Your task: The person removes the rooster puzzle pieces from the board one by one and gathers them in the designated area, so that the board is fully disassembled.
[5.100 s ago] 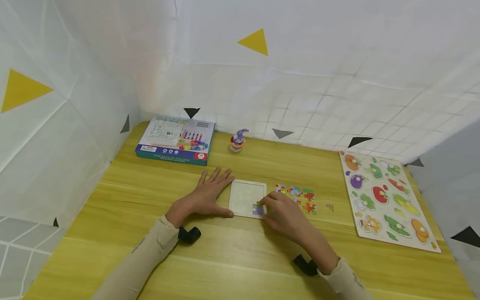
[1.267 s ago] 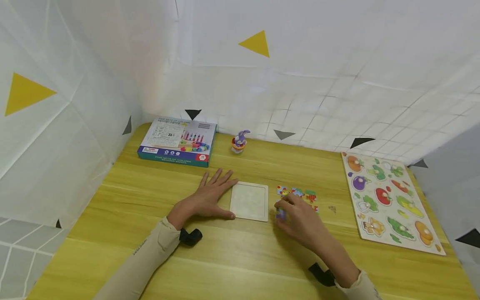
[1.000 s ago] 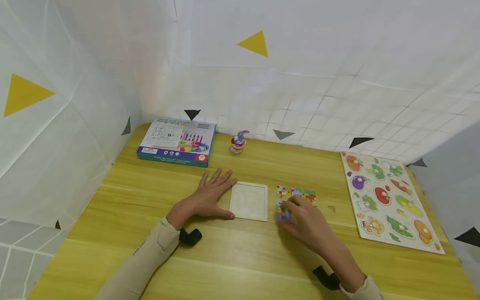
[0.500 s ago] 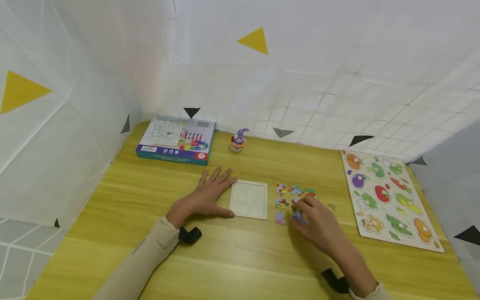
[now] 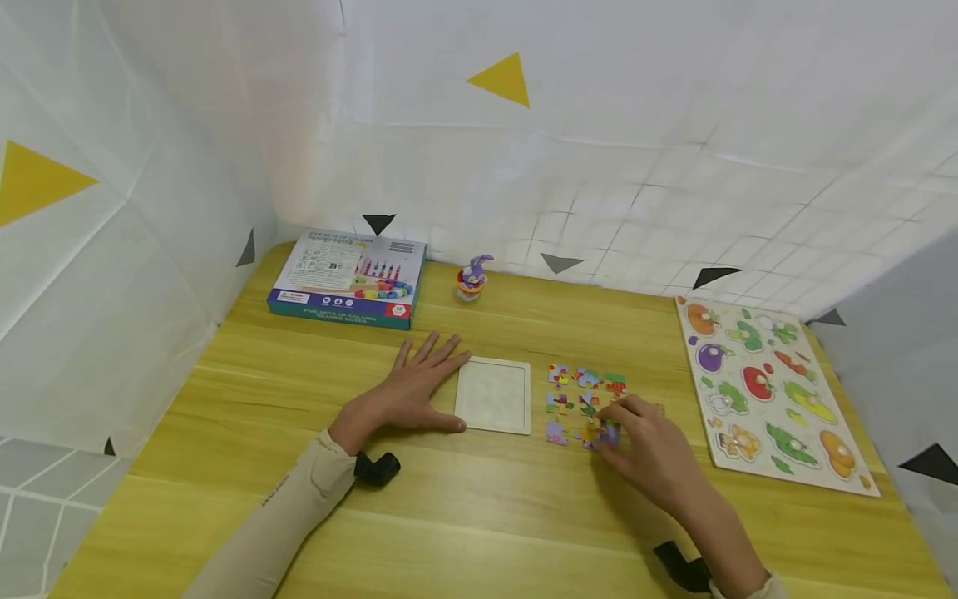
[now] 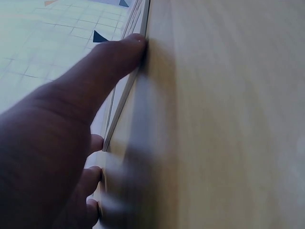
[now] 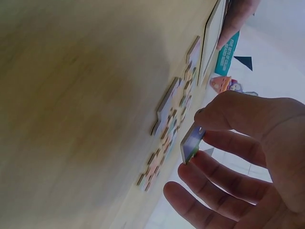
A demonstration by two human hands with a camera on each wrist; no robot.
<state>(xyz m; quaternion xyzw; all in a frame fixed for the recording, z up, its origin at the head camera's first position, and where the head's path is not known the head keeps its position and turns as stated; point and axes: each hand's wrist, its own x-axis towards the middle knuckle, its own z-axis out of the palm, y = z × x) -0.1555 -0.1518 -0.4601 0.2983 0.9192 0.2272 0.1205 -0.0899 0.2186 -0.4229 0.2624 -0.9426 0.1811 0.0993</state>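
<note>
My right hand (image 5: 649, 449) pinches a purple-blue jigsaw piece (image 7: 191, 143) with some green between thumb and fingers. In the right wrist view the piece is tilted and raised off the table. Just left of that hand, several loose jigsaw pieces (image 5: 557, 403) lie in rough rows; the hand hides some on the right. My left hand (image 5: 407, 395) rests on the table with fingers spread, its thumb and index finger touching the left side of a square puzzle tray (image 5: 527, 399). No piece lies in the tray. In the left wrist view the thumb (image 6: 128, 47) presses at the tray's edge.
A bead-set box (image 5: 348, 279) lies at the back left, and a purple rabbit figure (image 5: 471, 279) stands beside it. On the right is a vegetable peg-puzzle board (image 5: 778, 395). A white sheet (image 5: 599, 150) rises behind the wooden table (image 5: 449, 532).
The jigsaw piece seen in the tray's lower right corner is out of it. My right hand has carried a piece rightward past the loose pieces. The left hand has stayed put.
</note>
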